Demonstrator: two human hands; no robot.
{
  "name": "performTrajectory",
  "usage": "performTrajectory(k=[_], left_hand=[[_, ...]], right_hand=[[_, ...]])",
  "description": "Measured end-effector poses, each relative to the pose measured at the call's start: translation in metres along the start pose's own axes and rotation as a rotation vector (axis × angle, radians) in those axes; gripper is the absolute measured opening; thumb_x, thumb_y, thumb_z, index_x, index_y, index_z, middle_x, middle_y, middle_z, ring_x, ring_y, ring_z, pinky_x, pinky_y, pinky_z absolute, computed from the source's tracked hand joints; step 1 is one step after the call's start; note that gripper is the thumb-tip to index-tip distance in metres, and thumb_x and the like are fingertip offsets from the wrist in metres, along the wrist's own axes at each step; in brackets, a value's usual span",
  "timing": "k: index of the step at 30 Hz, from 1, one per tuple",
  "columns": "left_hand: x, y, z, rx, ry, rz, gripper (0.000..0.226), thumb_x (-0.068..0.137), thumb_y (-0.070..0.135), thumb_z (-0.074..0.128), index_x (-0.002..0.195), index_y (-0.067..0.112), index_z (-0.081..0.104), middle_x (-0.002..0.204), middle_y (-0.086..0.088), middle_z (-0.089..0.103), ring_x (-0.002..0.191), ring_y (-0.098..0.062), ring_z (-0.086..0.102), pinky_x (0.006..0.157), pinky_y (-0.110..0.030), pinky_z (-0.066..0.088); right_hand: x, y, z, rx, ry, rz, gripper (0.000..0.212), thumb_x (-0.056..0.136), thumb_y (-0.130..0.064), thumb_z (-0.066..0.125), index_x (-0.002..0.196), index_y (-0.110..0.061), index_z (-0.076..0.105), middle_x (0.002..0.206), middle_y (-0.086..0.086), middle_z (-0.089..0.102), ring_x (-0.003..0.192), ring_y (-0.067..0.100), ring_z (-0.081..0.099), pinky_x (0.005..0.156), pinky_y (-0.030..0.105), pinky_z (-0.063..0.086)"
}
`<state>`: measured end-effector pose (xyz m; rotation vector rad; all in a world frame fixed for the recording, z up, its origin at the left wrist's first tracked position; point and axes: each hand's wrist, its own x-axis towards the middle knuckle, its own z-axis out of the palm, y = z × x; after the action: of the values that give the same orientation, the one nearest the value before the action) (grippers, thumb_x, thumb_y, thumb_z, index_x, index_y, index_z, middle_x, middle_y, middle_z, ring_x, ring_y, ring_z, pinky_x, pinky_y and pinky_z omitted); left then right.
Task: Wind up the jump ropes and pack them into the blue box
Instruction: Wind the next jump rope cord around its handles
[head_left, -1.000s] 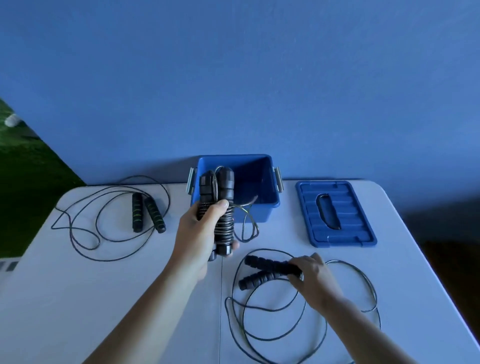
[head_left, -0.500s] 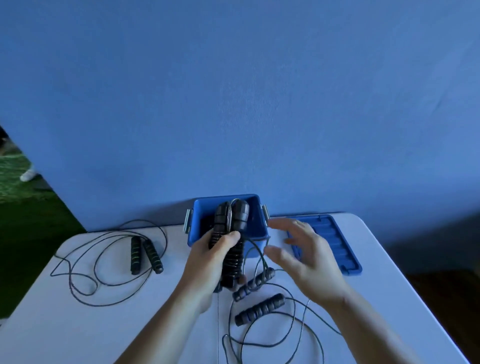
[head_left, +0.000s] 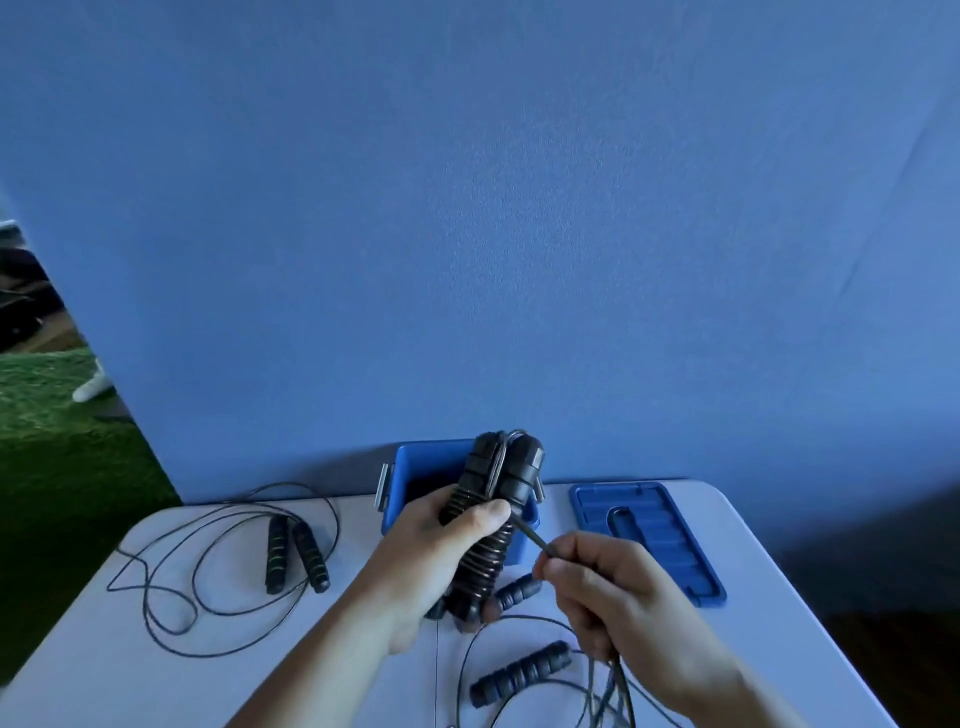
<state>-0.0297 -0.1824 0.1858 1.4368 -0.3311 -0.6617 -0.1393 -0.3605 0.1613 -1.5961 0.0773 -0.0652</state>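
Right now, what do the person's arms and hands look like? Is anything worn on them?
Both are bare. The left hand and right hand wear no gloves, and no rings show. The left forearm and right forearm are uncovered down to the picture's lower edge: no sleeves, watch or wristband in view.

A staged indoor set: a white folding table (head_left: 208, 686) before a blue backdrop (head_left: 519, 234), green turf (head_left: 52, 441) beside it.

blue box (head_left: 400, 499), blue ribbed lid (head_left: 649, 540), black handles with green bands (head_left: 293, 553).
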Motion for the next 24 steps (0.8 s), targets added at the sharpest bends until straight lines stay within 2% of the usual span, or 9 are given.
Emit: performTrajectory(k=[2,5,9,13,16,17,20,22,24], left_hand=[[-0.002,0.006,-0.003,-0.029,-0.066,-0.016,0.043,0.08,0.04,0.079,0.107,0.012,0.063,0.088,-0.021,0.06,0.049,-0.032,0.058,0.043,-0.031,0.048],[-0.005,0.013,-0.008,-0.054,-0.159,-0.011,0.063,0.07,0.037,0.086,0.119,0.016,0.053,0.094,-0.022,0.064,0.05,-0.033,0.06,0.041,-0.031,0.048],[-0.009,0.019,-0.002,-0.028,-0.16,0.027,0.05,0.074,0.019,0.082,0.115,0.013,0.055,0.088,-0.019,0.059,0.054,-0.035,0.059,0.041,-0.032,0.049],[-0.008,0.02,-0.001,-0.003,-0.15,0.055,0.048,0.075,0.02,0.081,0.119,0.016,0.062,0.084,-0.012,0.067,0.063,-0.037,0.066,0.048,-0.035,0.053],[-0.007,0.024,-0.004,0.118,-0.115,0.115,0.047,0.075,0.022,0.081,0.12,0.022,0.069,0.096,-0.006,0.073,0.082,-0.02,0.071,0.066,-0.033,0.056],[-0.007,0.025,-0.004,0.147,-0.116,0.137,0.047,0.076,0.023,0.08,0.121,0.025,0.069,0.099,-0.006,0.074,0.085,-0.018,0.07,0.069,-0.033,0.056],[-0.01,0.028,0.002,0.179,-0.113,0.153,0.051,0.078,0.024,0.078,0.124,0.04,0.06,0.097,-0.014,0.072,0.078,-0.023,0.069,0.067,-0.039,0.057],[-0.012,0.029,0.005,0.211,-0.155,0.197,0.057,0.079,0.025,0.078,0.126,0.046,0.053,0.089,-0.007,0.073,0.073,-0.023,0.07,0.064,-0.039,0.057],[-0.016,0.034,0.008,0.273,-0.241,0.257,0.058,0.083,0.026,0.078,0.131,0.046,0.052,0.093,-0.004,0.073,0.078,-0.019,0.07,0.069,-0.035,0.057]], right_hand=[[-0.004,0.005,-0.009,0.003,-0.035,0.015,0.024,0.09,-0.029,0.063,0.084,-0.006,0.066,0.054,0.008,0.045,0.046,0.019,0.035,0.047,0.028,0.029],[-0.009,0.017,-0.021,0.037,-0.053,0.071,0.025,0.093,-0.032,0.062,0.086,-0.009,0.069,0.057,0.01,0.051,0.047,0.021,0.047,0.049,0.026,0.038],[-0.011,0.028,-0.026,0.099,-0.119,0.151,0.025,0.095,-0.03,0.061,0.087,-0.008,0.071,0.061,0.018,0.059,0.055,0.027,0.06,0.055,0.029,0.046],[-0.011,0.03,-0.029,0.09,-0.155,0.136,0.027,0.097,-0.03,0.06,0.089,-0.007,0.071,0.073,0.028,0.069,0.062,0.027,0.064,0.06,0.024,0.049],[-0.011,0.032,-0.034,0.06,-0.17,0.104,0.029,0.097,-0.034,0.061,0.092,-0.007,0.071,0.079,0.03,0.071,0.07,0.029,0.067,0.069,0.032,0.052],[-0.01,0.031,-0.034,0.046,-0.167,0.103,0.03,0.098,-0.034,0.06,0.093,-0.006,0.071,0.079,0.029,0.071,0.069,0.028,0.067,0.069,0.03,0.052],[-0.007,0.032,-0.033,0.011,-0.18,0.085,0.033,0.1,-0.033,0.056,0.094,-0.003,0.068,0.077,0.026,0.072,0.063,0.021,0.066,0.062,0.021,0.048],[-0.004,0.027,-0.029,-0.022,-0.164,0.086,0.034,0.101,-0.035,0.053,0.091,-0.007,0.069,0.073,0.023,0.071,0.063,0.026,0.064,0.062,0.025,0.049],[-0.005,0.026,-0.025,-0.036,-0.19,0.081,0.036,0.101,-0.038,0.053,0.088,-0.008,0.069,0.067,0.018,0.068,0.064,0.029,0.064,0.062,0.031,0.05]])
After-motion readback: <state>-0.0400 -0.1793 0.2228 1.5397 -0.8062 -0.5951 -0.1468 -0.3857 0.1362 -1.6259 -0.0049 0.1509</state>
